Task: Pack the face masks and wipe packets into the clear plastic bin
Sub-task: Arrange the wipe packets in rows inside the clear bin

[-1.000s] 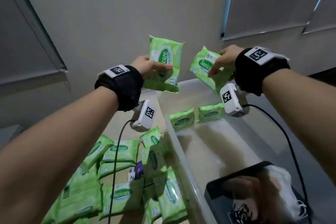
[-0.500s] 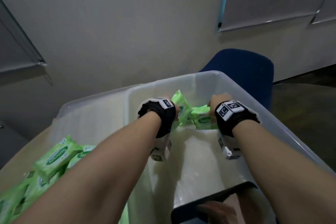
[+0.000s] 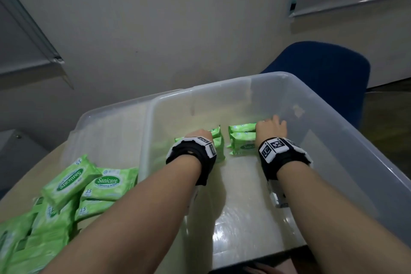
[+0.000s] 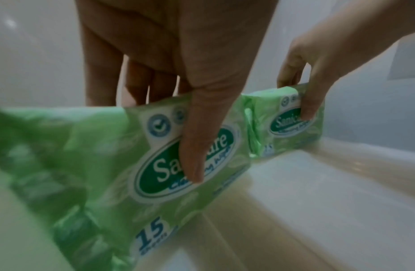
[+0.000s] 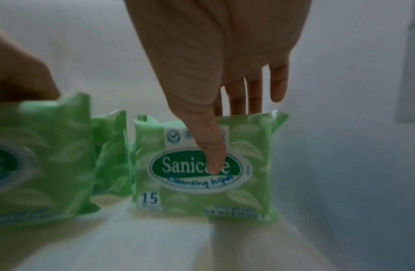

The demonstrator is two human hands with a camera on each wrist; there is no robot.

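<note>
Both hands are inside the clear plastic bin [image 3: 222, 83], near its far wall. My left hand [image 3: 199, 134] pinches a green Sanicare wipe packet [image 4: 155, 165] standing on edge on the bin floor, thumb on its front and fingers behind. My right hand [image 3: 270, 128] pinches a second upright packet [image 5: 202, 174] the same way. Another packet stands behind each one, at left [image 3: 214, 130] and at right [image 3: 242, 128]. In the head view, the wrist bands hide much of the held packets.
A heap of several more green wipe packets [image 3: 89, 182] lies on the table left of the bin. A blue chair [image 3: 322, 69] stands behind the bin's far right corner. The near half of the bin floor [image 3: 240, 218] is bare.
Both hands came down from mid-air above the bin and carried their packets to the bin floor by the far wall. The camera has tipped forward over the bin.
</note>
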